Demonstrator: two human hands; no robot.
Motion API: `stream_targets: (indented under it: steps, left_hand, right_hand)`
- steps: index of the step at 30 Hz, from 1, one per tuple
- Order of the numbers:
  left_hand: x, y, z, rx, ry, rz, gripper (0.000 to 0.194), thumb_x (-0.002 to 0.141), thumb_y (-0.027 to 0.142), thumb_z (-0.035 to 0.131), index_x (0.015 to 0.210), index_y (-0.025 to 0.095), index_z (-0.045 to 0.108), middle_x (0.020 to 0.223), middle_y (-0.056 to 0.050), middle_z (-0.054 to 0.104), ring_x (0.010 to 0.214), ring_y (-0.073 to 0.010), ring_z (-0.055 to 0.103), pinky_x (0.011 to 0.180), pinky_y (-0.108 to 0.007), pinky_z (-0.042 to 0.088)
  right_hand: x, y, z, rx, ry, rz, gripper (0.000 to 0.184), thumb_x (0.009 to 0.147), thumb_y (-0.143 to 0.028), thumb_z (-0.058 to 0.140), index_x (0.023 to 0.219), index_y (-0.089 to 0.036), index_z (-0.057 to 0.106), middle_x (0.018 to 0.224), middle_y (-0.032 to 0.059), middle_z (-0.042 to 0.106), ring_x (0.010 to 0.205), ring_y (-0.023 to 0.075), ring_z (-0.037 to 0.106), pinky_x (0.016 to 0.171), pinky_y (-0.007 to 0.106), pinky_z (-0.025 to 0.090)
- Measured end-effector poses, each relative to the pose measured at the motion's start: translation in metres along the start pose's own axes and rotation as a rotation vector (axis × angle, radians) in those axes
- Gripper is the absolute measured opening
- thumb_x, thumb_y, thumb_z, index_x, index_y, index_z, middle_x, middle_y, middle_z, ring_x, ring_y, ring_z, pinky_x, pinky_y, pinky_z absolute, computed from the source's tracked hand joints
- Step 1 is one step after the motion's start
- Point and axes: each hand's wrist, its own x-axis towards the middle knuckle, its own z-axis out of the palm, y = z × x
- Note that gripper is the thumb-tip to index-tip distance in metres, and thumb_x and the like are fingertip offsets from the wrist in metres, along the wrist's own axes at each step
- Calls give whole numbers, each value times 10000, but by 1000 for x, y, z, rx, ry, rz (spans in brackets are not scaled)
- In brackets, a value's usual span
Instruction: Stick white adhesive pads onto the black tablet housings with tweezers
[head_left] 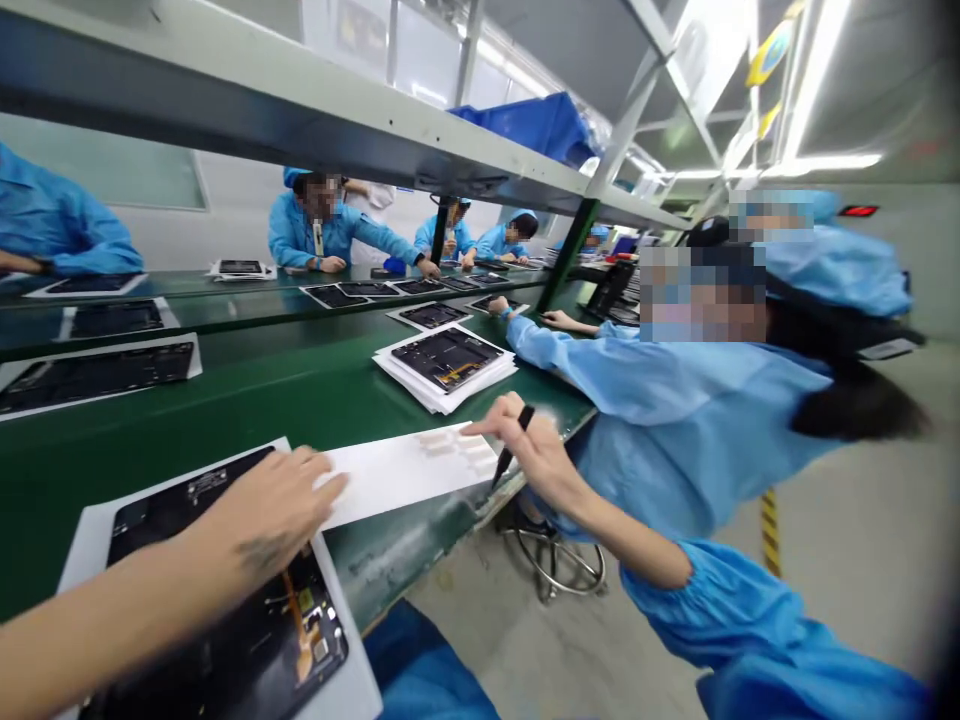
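My left hand [274, 515] lies flat, fingers stretched out, on a black open device panel [247, 640] that rests on a white tray at the near edge of the green belt. Its fingertips reach onto a white sheet [390, 475] carrying small pale strips [450, 445]. My right hand [529, 450] is closed on a thin black tool [511, 447], like tweezers or a pen, whose tip points down at the sheet's right end by the belt edge.
A stack of white trays topped by another black panel [446, 362] sits just beyond the sheet. More panels lie along the green belt [285, 395]. A co-worker in blue [675, 390] sits close on my right, with others across the belt. A stool base [559, 560] stands below.
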Motion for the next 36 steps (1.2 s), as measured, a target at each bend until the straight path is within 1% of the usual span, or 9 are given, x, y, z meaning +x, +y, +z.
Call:
stream_targets:
  steps: [2,4,8,10,13,15,18,22,36]
  left_hand:
    - [62,6,3,-41,-25,164,275,952,189,546,1218,193,618,1303,-141,590,1184,-309,549,946,-445,479]
    - [105,14,17,-113,-9,308,381,965,294,582,1331,193,551,1449,-172,474,1320,-338,449,1049,-494,416]
    - [143,33,48,-266,25,441,558,979,441,545,1466,198,422,1580,-208,266,1459,-360,253,1152,-533,289]
    - [149,42,55,-339,1,453,557,1005,476,467,1488,209,390,1589,-187,258,1463,-349,245,1164,-528,271]
    - [152,50,57,-428,-29,437,531,1039,493,341,1499,229,378,1569,-147,319,1432,-325,299,1166,-524,270]
    - [153,51,58,-460,-31,428,527,1042,507,306,1495,250,389,1562,-124,335,1424,-317,300,1169,-529,258]
    - [154,51,60,-470,-52,421,524,1031,535,324,1482,282,410,1570,-105,323,1438,-332,262,1169,-556,243]
    - [155,52,63,-467,-48,409,525,1027,547,317,1479,299,413,1561,-108,326,1438,-347,256,1164,-569,242]
    - [154,54,62,-449,-42,393,487,1032,499,351,1473,306,425,1535,-107,359,1417,-363,280,1149,-576,265]
  right_hand:
    - [6,17,-16,40,60,244,686,934,-697,375,724,-164,751,603,34,549,582,161,513,582,301,409]
    - [11,34,-26,171,42,419,677,854,-752,473,682,-154,740,559,24,554,522,139,492,544,287,402]
    - [5,60,-38,425,-165,573,500,676,-620,783,836,-147,763,767,61,715,679,177,638,678,302,504]
    - [-3,67,-42,429,-182,597,455,670,-555,817,863,-148,759,780,54,721,706,175,644,699,298,503]
    - [-12,72,-44,378,-152,619,447,730,-588,757,809,-148,736,727,31,693,666,149,615,667,276,473]
    - [-14,72,-44,375,-208,644,475,755,-619,720,818,-148,718,740,35,697,689,155,624,676,278,465]
    - [-11,71,-44,379,-312,670,518,756,-655,699,848,-145,699,743,48,710,719,170,641,707,296,463]
    - [-3,70,-45,369,-373,698,542,743,-679,696,843,-146,672,738,55,719,702,167,635,696,301,458]
    - [12,70,-43,351,-469,768,512,719,-658,730,814,-161,655,706,58,728,652,143,597,616,267,438]
